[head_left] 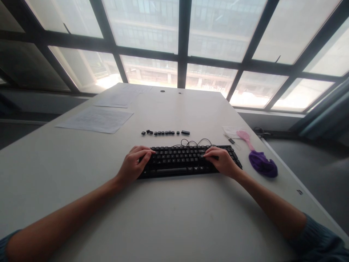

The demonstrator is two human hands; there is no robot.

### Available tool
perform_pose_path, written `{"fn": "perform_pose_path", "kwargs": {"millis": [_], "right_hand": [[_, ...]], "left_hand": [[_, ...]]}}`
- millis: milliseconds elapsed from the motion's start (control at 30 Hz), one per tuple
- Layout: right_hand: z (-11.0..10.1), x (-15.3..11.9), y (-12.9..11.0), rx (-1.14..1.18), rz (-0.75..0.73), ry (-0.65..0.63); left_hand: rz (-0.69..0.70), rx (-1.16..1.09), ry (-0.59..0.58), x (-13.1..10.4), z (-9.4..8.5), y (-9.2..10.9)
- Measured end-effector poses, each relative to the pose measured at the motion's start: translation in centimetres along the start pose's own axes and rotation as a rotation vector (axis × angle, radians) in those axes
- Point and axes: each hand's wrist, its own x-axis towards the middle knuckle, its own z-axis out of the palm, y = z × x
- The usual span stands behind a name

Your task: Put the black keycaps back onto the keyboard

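A black keyboard (177,158) lies on the white table, with a long bare gap along its front row. My left hand (134,162) rests at its left end, thumb and index finger apart, holding nothing that I can see. At the right part of the keys, my right hand (221,160) has thumb and fingertips brought together; what they hold, if anything, is too small to tell. Beyond the keyboard, several loose black keycaps (163,133) form a row, ending in a wider keycap (185,132) on the right.
Right of the keyboard are a pink brush (245,137), a purple cloth (261,164), a small dark tool (231,141) and a clear bag (229,131). Paper sheets (95,119) lie at the back left. A thin black cable (193,142) loops behind the keyboard.
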Motion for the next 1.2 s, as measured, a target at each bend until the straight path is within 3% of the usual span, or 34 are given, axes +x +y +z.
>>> {"fn": "perform_pose_path", "kwargs": {"millis": [300,700,1000,1200], "right_hand": [[-0.4,0.5,0.0,0.018,0.073,-0.053],[-0.9,1.4,-0.1,0.038,0.187,-0.100],[-1.9,2.5,0.2,0.051,0.389,-0.189],[-1.9,2.5,0.6,0.080,0.320,-0.215]], "left_hand": [[0.002,-0.009,-0.010,0.2,-0.1,0.8],[0.008,0.003,-0.021,0.2,0.1,0.1],[-0.031,-0.010,-0.043,0.2,0.2,-0.2],[-0.042,-0.015,-0.044,0.2,0.2,-0.3]]}}
